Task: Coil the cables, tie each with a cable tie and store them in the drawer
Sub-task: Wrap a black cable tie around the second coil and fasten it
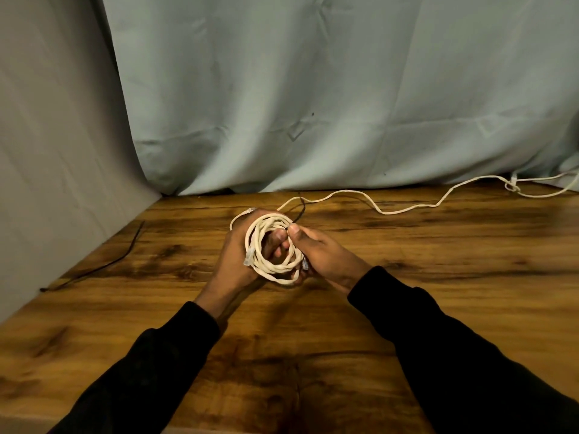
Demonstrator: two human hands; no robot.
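Wood-grain tabletop (407, 308) is lying beneath; left hand (238, 261) is gripping the coiled white cable (266, 267), right hand (322, 252) is pinching a thin black cable tie (299, 213) at the coil's far rim.

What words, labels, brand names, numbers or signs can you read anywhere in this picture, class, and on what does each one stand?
None can be read.
The coiled white cable in the left hand shows no legible print on its jacket.
The black cable tie pinched by the right hand is plain.
The wooden table and the cloth backdrop carry no writing.
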